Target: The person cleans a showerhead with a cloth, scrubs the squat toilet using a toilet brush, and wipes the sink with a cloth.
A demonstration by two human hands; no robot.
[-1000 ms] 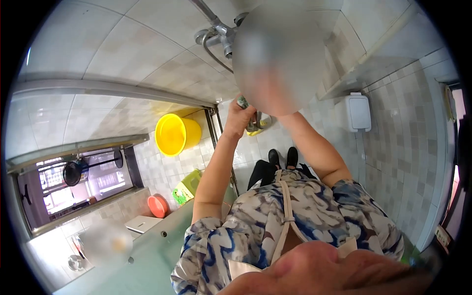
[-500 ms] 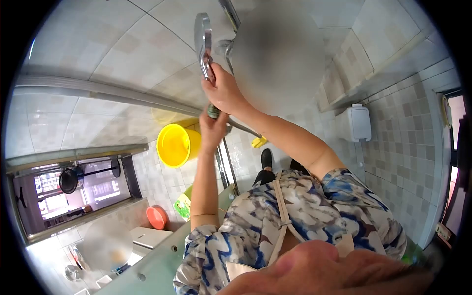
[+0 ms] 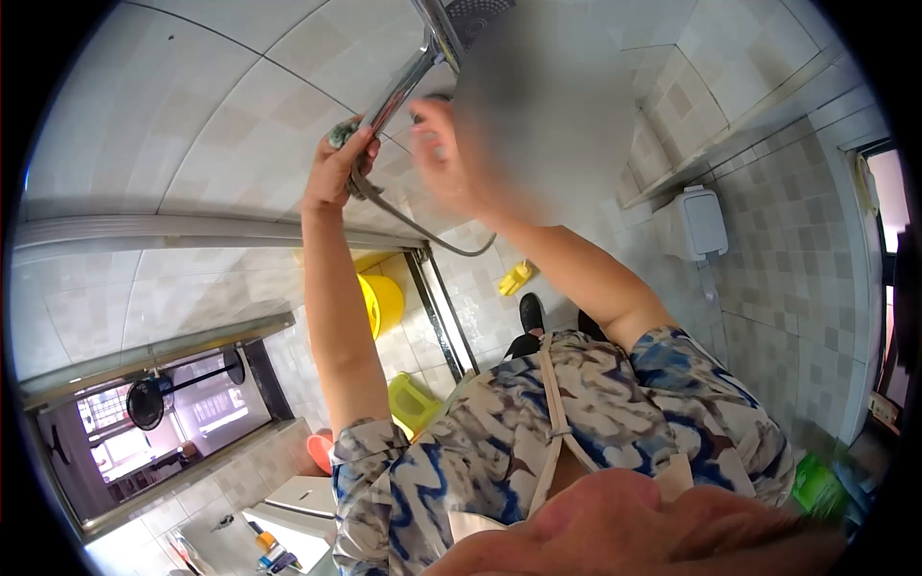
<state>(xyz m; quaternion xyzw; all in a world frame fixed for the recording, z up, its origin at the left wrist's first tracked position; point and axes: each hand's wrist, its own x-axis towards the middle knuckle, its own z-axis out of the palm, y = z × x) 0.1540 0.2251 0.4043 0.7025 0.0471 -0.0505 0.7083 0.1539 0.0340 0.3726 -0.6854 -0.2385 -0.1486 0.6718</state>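
Observation:
My left hand (image 3: 336,173) is closed round the lower end of a chrome hand shower (image 3: 399,91), which slants up to the right. The shower's perforated face (image 3: 477,13) shows at the top edge, partly hidden by a blurred patch. A wet green and white scrubbing cloth (image 3: 342,132) pokes out above my left fingers. From under that hand a grey hose (image 3: 423,228) loops down to the right. My right hand (image 3: 445,154), smeared by motion, is apart from the handle with its fingers spread. Close to its fingertips is a dark rounded fitting (image 3: 431,100).
A chrome rail (image 3: 438,29) runs along the tiled wall. A yellow bucket (image 3: 384,305), a green container (image 3: 413,403) and a yellow object (image 3: 516,278) are on the floor below. A white bin-like box (image 3: 704,223) hangs on the right wall.
My right hand has let go of the hand shower. My left hand has moved up and left, now gripping the handle, and the shower head has swung to the right towards the rail.

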